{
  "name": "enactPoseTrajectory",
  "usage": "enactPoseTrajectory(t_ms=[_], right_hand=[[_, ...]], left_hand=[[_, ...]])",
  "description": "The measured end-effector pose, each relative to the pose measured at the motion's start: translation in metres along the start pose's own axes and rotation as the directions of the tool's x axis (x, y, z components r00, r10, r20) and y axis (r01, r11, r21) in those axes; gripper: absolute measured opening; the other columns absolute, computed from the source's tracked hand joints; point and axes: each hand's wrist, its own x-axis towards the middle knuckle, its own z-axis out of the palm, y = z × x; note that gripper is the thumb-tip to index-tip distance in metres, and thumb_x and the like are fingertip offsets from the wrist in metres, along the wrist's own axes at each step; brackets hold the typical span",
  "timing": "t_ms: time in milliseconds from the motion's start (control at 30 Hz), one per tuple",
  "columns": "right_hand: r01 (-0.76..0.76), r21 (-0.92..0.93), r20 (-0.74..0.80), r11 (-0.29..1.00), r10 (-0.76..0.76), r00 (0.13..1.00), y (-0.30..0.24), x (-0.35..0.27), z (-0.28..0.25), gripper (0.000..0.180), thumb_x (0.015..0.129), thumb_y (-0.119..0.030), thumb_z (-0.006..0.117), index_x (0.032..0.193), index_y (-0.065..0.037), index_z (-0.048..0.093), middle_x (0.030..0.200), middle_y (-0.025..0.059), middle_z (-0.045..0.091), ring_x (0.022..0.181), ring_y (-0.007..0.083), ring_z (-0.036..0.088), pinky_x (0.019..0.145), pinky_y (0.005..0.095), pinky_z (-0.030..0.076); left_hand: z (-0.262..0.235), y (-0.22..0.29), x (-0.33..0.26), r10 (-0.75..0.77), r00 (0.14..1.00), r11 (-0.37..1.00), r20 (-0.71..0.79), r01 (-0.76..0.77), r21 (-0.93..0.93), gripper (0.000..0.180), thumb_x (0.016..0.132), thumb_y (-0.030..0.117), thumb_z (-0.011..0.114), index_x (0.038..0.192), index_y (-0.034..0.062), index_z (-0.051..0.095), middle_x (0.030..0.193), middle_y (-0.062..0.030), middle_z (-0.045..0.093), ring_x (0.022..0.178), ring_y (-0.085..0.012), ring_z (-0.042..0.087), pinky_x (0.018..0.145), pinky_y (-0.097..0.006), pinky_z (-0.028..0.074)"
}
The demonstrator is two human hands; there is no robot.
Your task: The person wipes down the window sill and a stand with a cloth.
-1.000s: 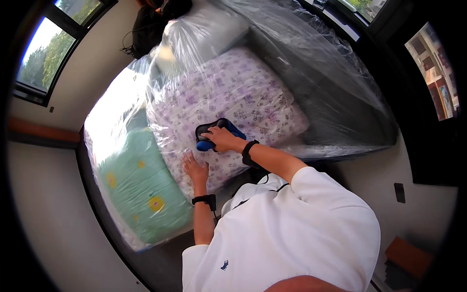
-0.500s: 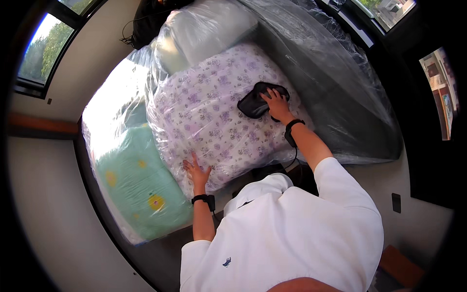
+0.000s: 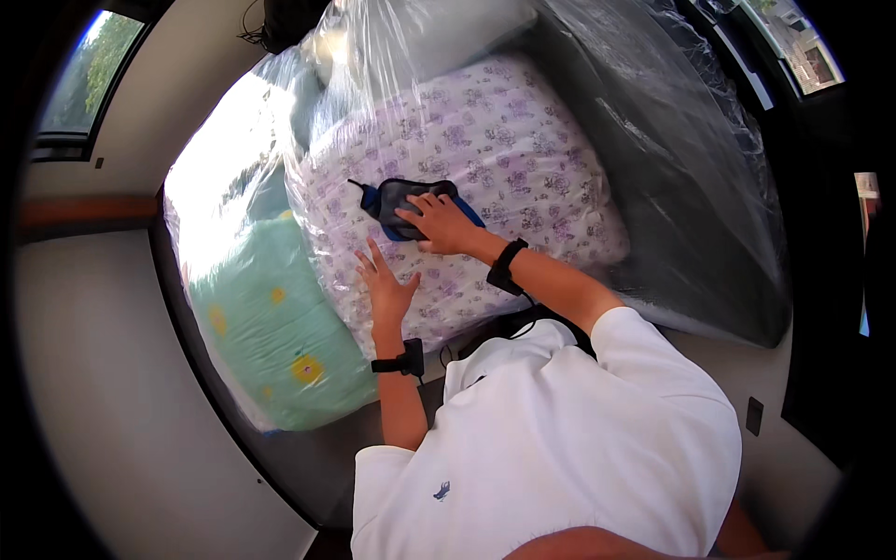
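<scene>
A flat black mesh pouch [image 3: 397, 194] with blue edging and a small strap lies over a floral quilt [image 3: 504, 159] in lilac and white. My right hand [image 3: 441, 224] has its fingers over the pouch's top and the thumb at its near edge, gripping it. Close by on the left, my left hand [image 3: 387, 285] is open, fingers apart, over the near left part of the quilt and holding nothing. Clear plastic sheeting [image 3: 345, 93] covers the far side of the quilt. Each wrist wears a black band with a cable.
Left of the quilt lies a mint-green quilt [image 3: 280, 327] with yellow flower shapes, wrapped in plastic. A dark grey mattress surface [image 3: 672, 205] under plastic stretches to the right. A pale wall panel [image 3: 93, 373] borders the left, and a window [image 3: 93, 84] is at the far left.
My right hand has moved left with the pouch, which is turned and now shows blue edging and its strap. My left hand has lifted slightly and shifted a little farther forward.
</scene>
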Motion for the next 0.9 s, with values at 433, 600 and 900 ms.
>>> enactPoseTrajectory(t_ms=[433,600,900], right_hand=[[0.100,-0.056,0.049,0.993,-0.098,0.994,0.033,-0.055,0.007,0.076,0.072,-0.016,0.079,0.141,-0.018,0.046,0.147,0.0094,0.042,0.133,0.0280,0.041,0.109,0.0441,0.034],[0.042,-0.130,0.092,0.991,-0.030,0.995,-0.014,-0.078,0.021,0.073,0.074,-0.014,0.076,0.140,-0.013,0.046,0.147,0.0120,0.041,0.133,0.0286,0.041,0.106,0.0449,0.036],[0.144,-0.189,0.151,0.971,-0.116,0.982,-0.096,-0.168,0.134,0.049,0.083,-0.016,0.067,0.130,-0.017,0.056,0.136,0.0088,0.050,0.122,0.0252,0.050,0.094,0.0422,0.043]], left_hand=[[0.045,-0.028,0.004,0.362,0.916,0.930,-0.172,-0.340,0.140,0.082,0.074,0.028,0.081,0.146,0.0244,0.041,0.158,-0.0152,0.021,0.144,-0.0433,0.020,0.112,-0.054,0.030],[0.053,-0.070,-0.037,0.360,0.915,0.932,-0.183,-0.344,0.111,0.079,0.077,0.031,0.080,0.146,0.0244,0.042,0.158,-0.0161,0.022,0.143,-0.0442,0.021,0.113,-0.053,0.029],[0.066,-0.168,-0.148,0.339,0.939,0.927,0.052,-0.343,0.154,0.073,0.076,0.030,0.079,0.140,0.0207,0.047,0.154,-0.0146,0.030,0.140,-0.0421,0.029,0.111,-0.053,0.030]])
